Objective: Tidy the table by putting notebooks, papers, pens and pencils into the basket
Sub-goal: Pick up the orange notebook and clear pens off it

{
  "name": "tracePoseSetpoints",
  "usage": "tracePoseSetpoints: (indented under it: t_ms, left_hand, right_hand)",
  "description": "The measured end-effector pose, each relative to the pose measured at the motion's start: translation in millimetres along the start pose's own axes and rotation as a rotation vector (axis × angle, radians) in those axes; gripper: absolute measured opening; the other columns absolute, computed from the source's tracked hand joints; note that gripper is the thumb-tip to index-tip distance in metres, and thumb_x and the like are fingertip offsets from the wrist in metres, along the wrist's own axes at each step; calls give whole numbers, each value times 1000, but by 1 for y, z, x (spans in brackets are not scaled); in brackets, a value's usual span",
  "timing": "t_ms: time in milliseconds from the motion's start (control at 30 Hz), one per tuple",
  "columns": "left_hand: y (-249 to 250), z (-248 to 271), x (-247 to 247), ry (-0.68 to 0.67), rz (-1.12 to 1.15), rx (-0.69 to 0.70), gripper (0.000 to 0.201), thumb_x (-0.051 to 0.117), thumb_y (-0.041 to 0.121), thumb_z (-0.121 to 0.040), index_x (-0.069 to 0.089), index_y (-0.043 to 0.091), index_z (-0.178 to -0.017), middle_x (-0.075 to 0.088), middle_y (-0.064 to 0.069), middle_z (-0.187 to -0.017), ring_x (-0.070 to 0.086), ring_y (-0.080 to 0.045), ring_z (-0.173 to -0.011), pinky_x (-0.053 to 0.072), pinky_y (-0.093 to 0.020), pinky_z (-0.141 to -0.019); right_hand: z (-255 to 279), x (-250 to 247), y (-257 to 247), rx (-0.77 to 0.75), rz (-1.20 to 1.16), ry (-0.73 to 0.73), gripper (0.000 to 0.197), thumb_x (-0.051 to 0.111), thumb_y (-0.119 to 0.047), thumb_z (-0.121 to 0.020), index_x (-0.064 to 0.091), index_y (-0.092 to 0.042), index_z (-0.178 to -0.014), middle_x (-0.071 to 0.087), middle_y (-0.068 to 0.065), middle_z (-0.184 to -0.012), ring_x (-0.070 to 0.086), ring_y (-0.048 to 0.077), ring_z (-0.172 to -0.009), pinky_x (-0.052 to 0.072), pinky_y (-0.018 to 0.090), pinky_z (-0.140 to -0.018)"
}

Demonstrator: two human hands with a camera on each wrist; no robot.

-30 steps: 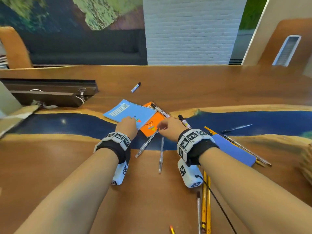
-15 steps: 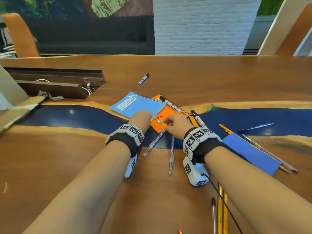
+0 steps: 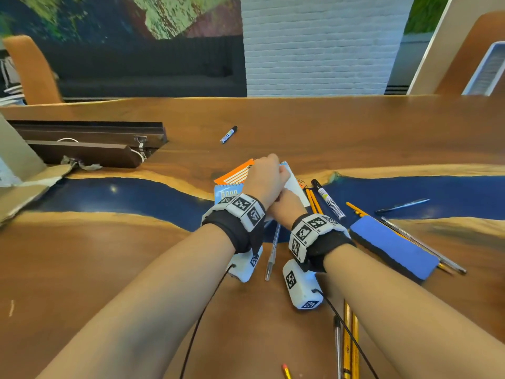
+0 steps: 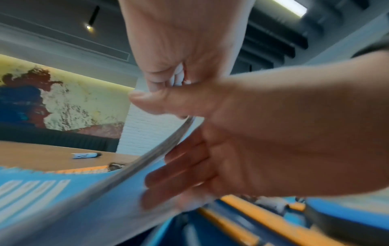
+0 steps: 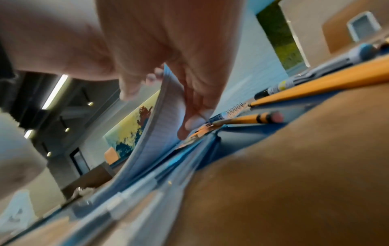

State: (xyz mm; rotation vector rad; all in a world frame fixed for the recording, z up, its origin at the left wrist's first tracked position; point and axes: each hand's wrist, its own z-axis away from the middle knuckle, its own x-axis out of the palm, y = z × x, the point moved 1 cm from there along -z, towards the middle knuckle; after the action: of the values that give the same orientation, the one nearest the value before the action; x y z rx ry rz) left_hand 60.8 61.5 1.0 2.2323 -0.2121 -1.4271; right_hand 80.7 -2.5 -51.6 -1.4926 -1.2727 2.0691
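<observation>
A blue spiral notebook [image 3: 226,192] is tipped up on its edge over the table's blue strip, with an orange notebook [image 3: 237,173] just behind it. My left hand [image 3: 269,173] grips the raised edge of the blue notebook [image 4: 63,196] from above. My right hand [image 3: 287,207] pinches the same notebook lower down, thumb on the pages and fingers [image 4: 181,166] under the cover. The lined pages [image 5: 160,124] bend between both hands. Whether the orange notebook is lifted too I cannot tell. A clear pen [image 3: 273,247] lies between my wrists.
A black-capped marker [image 3: 328,199] and yellow pencils [image 3: 313,199] lie right of the notebooks, then a blue pad [image 3: 393,248] with pens [image 3: 420,244] beside it. More pencils [image 3: 351,346] lie near me. A small marker [image 3: 229,134] sits farther back. A cardboard box [image 3: 24,184] stands at the left.
Both hands came together on the notebooks and tipped the blue one up off the table. The marker that lay across the notebooks now lies to their right.
</observation>
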Motion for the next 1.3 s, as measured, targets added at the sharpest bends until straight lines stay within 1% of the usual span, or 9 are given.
tracePoseSetpoints:
  t_ms: [200,267,367,500,667,900,1033,1167,1300]
  left_hand:
    - [12,5,5,-55,183,85,25,48,22,-95,56,3,-81,60,-12,-75,57,-29,-72,46,-38,-67]
    - [7,7,5,-70,131,102,35,44,32,-98,59,3,-86,61,-11,-79,55,-26,-76,42,-34,-67]
    - [-5,9,2,-71,95,94,50,38,49,-97,59,5,-89,60,-11,-88,54,-25,-81,41,-35,-69]
    - [-20,15,-7,-18,122,79,49,36,48,-97,57,6,-109,57,-9,-109,51,-25,-106,41,-37,-89]
    - [-28,15,-25,0,188,-246,53,51,35,-95,38,5,-137,46,-12,-133,45,-27,-122,38,-36,-97]
    - [4,28,-40,-170,766,-305,15,52,15,-97,58,5,-107,64,-14,-112,61,-23,-92,53,-31,-71]
    - [38,34,-41,-190,809,-257,13,48,16,-98,56,8,-103,64,-16,-115,63,-33,-103,50,-48,-93]
    - [70,41,-35,-226,878,-261,15,43,17,-100,54,6,-100,64,-14,-111,64,-31,-99,49,-49,-95]
    - [102,49,-29,-226,1043,-277,13,41,9,-100,51,6,-92,60,-13,-101,60,-28,-87,50,-47,-88]
  right_hand:
    - [-4,-11,9,97,-132,192,36,42,-12,-95,30,-29,-66,36,-9,-68,42,15,-67,37,24,-62]
    - [-1,-17,12,143,-234,205,29,41,-7,-93,37,-19,-67,37,-1,-64,37,16,-58,32,27,-54]
    - [7,-29,10,140,-303,213,9,42,-8,-93,50,-5,-90,46,7,-69,43,22,-61,33,28,-55]
    - [19,-43,1,71,-404,280,25,45,-12,-96,54,-8,-119,63,12,-104,59,29,-96,48,33,-79]
    - [39,-71,-9,-68,-495,368,27,47,-10,-96,53,-8,-122,63,11,-112,61,30,-102,50,43,-90]
    - [64,-112,-6,-126,-554,505,26,55,-12,-93,55,-5,-118,64,15,-115,62,30,-99,52,41,-83]
    - [74,-141,11,29,-356,627,46,65,-13,-84,47,-4,-125,54,16,-127,55,30,-111,45,34,-83]
    - [87,-163,24,233,-323,557,53,58,-15,-87,39,0,-134,48,16,-128,51,30,-113,40,31,-82]
    - [103,-180,33,259,-232,481,16,48,-13,-91,52,1,-95,51,15,-95,46,27,-85,33,31,-71]
